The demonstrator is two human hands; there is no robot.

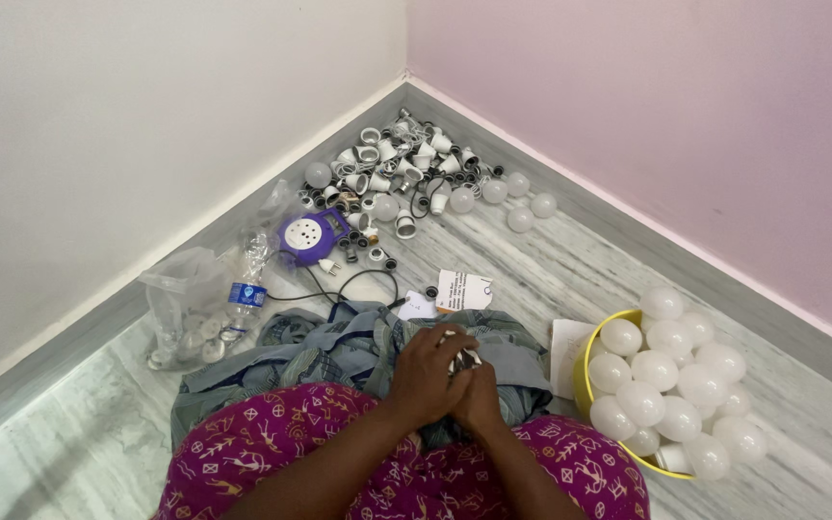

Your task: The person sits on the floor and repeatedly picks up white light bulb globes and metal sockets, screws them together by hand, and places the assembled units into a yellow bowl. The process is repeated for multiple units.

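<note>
Looking down at a seated person's lap: the left hand (424, 374) and right hand (479, 390) are pressed together, fingers curled around a small white part (461, 358) that only just shows between them. What kind of part it is cannot be told. The hands rest over a grey-blue cloth (358, 349) spread across the knees. Just right of the hands stands a yellow bowl (584, 371) heaped with white bulbs (655, 370). Beyond the hands, on the marble floor, lie paper slips (464, 288), and farther still, in the room's corner, a pile of bulb bases (399, 169) with loose domes (520, 218) beside it. Left of that pile sits a purple cord reel (311, 236), its black plug lead trailing towards the cloth. Left of the hands lies a clear plastic bag (185, 299).
</note>
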